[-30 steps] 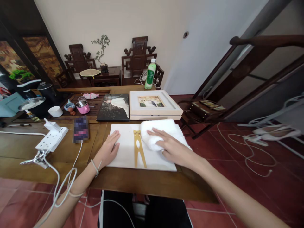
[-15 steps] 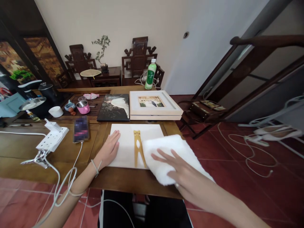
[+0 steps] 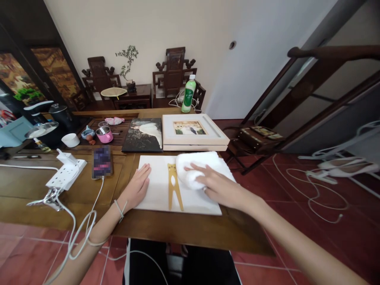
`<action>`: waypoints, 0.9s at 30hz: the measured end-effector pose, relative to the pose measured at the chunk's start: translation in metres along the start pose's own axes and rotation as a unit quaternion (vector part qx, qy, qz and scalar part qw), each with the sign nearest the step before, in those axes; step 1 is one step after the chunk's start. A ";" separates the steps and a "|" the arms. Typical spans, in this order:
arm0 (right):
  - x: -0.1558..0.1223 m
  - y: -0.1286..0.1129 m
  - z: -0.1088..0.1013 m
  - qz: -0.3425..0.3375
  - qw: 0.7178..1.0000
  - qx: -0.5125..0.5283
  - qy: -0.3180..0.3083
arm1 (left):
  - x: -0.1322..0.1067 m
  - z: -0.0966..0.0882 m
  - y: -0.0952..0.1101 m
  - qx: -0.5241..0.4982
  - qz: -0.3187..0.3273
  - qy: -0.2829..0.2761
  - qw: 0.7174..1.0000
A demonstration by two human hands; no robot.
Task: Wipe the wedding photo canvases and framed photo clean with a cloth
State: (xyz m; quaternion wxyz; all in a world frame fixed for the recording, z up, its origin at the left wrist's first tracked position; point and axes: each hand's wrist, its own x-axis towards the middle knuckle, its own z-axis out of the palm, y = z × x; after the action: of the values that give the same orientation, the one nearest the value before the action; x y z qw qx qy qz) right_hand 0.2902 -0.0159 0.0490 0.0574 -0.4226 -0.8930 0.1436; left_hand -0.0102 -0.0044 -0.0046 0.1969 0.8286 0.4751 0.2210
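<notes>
A white flat panel (image 3: pixel 157 190) lies face down on the wooden table (image 3: pixel 35 186), with a gold stand piece (image 3: pixel 173 188) along its middle. My left hand (image 3: pixel 137 188) rests flat on the panel's left edge, fingers stretched out. My right hand (image 3: pixel 218 185) presses a bunched white towel (image 3: pixel 196 166) onto the panel's far right part, fingers spread over the cloth.
Behind the panel lie a dark picture (image 3: pixel 143 134) and a white framed photo (image 3: pixel 191 132). A phone (image 3: pixel 101 161) on a cable, a white power strip (image 3: pixel 65 171), a pink cup (image 3: pixel 103 134) and a white bowl (image 3: pixel 70 139) sit to the left. A green bottle (image 3: pixel 188 95) stands at the back.
My right hand first pulled the towel toward me down the panel's right side, then pushed it back up to the far right part. My left hand has stayed put.
</notes>
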 end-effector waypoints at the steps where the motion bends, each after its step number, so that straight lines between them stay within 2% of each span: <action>1: 0.009 0.007 -0.002 0.002 1.000 0.004 0.001 | 0.000 0.000 0.000 0.001 -0.002 -0.002 1.000; 5: 0.032 0.024 -0.007 0.009 1.000 -0.001 -0.003 | 0.000 -0.001 0.001 0.003 -0.004 -0.008 1.000; 8: 0.031 0.021 -0.007 0.014 1.000 -0.007 -0.001 | 0.000 -0.001 0.001 0.005 -0.003 -0.009 1.000; 12: 0.008 0.000 -0.005 0.017 1.000 0.004 -0.011 | 0.000 -0.001 0.001 0.011 -0.005 -0.013 1.000; 21: -0.078 -0.065 0.003 -0.004 0.996 0.056 -0.063 | 0.000 0.002 -0.002 0.014 0.004 0.001 1.000; 24: -0.085 -0.068 0.004 -0.002 0.996 0.058 -0.062 | -0.001 0.003 -0.002 0.012 0.005 0.002 1.000; 27: -0.073 -0.057 0.003 0.003 0.998 0.049 -0.050 | -0.001 0.003 -0.002 0.012 0.010 0.005 1.000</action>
State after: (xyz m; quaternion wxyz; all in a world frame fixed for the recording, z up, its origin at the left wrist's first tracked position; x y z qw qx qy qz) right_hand 0.2939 -0.1068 0.0651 0.0332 -0.4144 -0.8852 0.2086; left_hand -0.0107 -0.0048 -0.0083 0.1828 0.8344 0.4705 0.2215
